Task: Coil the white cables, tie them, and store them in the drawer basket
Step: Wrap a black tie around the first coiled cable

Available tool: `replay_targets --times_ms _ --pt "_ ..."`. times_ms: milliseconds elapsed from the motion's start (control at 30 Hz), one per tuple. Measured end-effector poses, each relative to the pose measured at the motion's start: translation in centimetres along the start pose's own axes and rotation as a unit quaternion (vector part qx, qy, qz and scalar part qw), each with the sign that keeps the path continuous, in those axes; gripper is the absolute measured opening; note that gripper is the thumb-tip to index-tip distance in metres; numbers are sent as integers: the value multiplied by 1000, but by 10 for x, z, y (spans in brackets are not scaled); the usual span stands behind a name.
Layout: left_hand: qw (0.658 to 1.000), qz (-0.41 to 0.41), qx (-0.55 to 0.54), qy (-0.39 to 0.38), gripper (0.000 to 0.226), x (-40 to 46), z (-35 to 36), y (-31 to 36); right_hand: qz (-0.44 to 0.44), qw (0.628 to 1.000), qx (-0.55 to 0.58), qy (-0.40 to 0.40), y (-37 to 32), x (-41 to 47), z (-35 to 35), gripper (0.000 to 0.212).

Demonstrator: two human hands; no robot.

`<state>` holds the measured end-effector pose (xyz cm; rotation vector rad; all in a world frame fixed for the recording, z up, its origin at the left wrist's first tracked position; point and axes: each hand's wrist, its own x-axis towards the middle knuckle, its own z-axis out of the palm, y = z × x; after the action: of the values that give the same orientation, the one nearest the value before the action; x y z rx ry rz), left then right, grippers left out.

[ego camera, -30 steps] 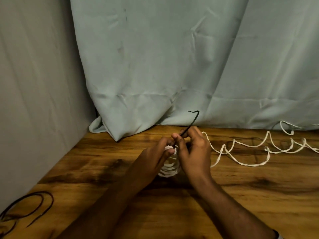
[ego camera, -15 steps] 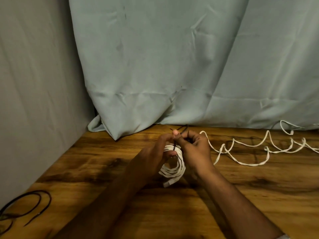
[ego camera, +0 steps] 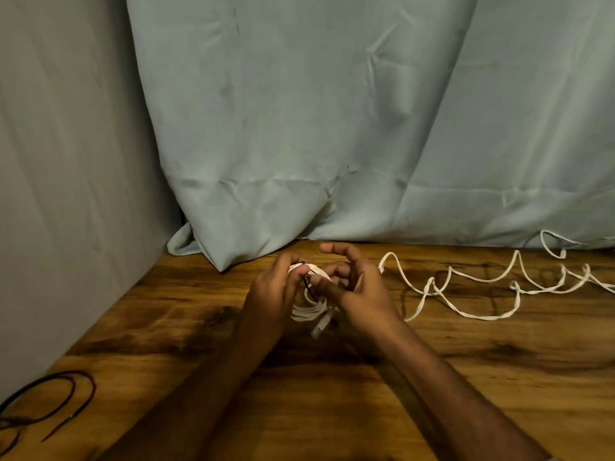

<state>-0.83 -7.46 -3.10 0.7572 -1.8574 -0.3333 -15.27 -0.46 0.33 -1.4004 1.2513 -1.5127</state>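
Note:
A small coil of white cable (ego camera: 307, 311) hangs between my two hands above the wooden table (ego camera: 466, 377), its plug end drooping below. A thin black tie (ego camera: 307, 285) wraps over the coil's top. My left hand (ego camera: 271, 294) grips the upper left of the coil. My right hand (ego camera: 357, 287) pinches the tie and coil with thumb and middle fingers, the index finger stretched out above. A second white cable (ego camera: 499, 287) lies loose in wavy loops on the table to the right. No drawer basket shows.
Several thin black ties (ego camera: 46, 404) lie at the table's near left corner. A pale green curtain (ego camera: 332, 128) hangs behind the table and a grey wall (ego camera: 66, 161) closes the left side.
The black tie's long end, which stood up above my hands, has been drawn down around the coil. My right index finger has lifted and the coil's plug end now droops lower.

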Motion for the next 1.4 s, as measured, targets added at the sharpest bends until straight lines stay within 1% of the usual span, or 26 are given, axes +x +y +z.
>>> replay_targets --times_ms 100,167,267,333,400,467,533,633,733,800,867,900,933,1033,1133,1200,1233,1300,1333,1400 --pt "1000 -17 9 -18 41 2 6 -7 -38 998 -58 -4 6 -2 0 34" --pt "999 -30 15 -32 33 3 8 -12 -47 994 -96 2 8 -4 -2 29" --pt "995 -79 5 -67 21 4 7 -16 -68 984 -162 4 11 -4 -4 26" --pt "989 -110 -34 -89 26 4 6 -13 -94 976 -198 3 12 -4 -5 22" --pt "979 -147 -98 -99 31 3 4 -7 -123 962 -243 -3 11 -5 -8 19" --pt "962 -186 -168 -109 33 2 2 -1 -150 937 -316 -14 10 -6 -11 20" --pt "944 -216 -222 -119 33 -1 2 2 -180 900 -397 -22 11 -7 -12 26" --pt "927 -244 -260 -116 35 -3 3 1 -228 853 -469 -14 13 -6 -12 34" --pt "915 -256 -293 -105 33 -3 3 4 -275 808 -521 8 15 -3 -13 44" --pt "908 -258 -314 -99 33 -2 1 7 -320 783 -534 18 15 -4 -12 39" --pt "907 -259 -319 -91 35 -3 -2 9 -375 761 -529 25 15 -3 -12 25" --pt "905 -258 -325 -89 36 -3 -4 9 -392 761 -515 29 15 -4 -11 19" --pt "906 -252 -328 -90 37 -3 -4 8 -396 774 -492 38 15 -5 -10 13" --pt "922 -219 -306 -88 28 -2 -4 11 -345 843 -403 93 17 -8 -9 3" --pt "938 -176 -279 -105 27 1 -2 11 -250 910 -303 134 21 -7 -10 12" --pt "943 -150 -271 -122 19 1 0 8 -204 941 -219 155 20 -5 -11 13" --pt "953 -134 -242 -128 26 1 1 5 -189 950 -189 163 19 -5 -11 13" --pt "983 -71 -113 -128 46 0 1 0 -175 956 -165 166 18 -6 -10 13" --pt "990 -35 -54 -124 52 -1 0 -1 -175 957 -166 160 18 -6 -9 13" --pt "992 4 -3 -126 50 -1 -1 -4 -189 954 -187 140 19 -8 -8 10"
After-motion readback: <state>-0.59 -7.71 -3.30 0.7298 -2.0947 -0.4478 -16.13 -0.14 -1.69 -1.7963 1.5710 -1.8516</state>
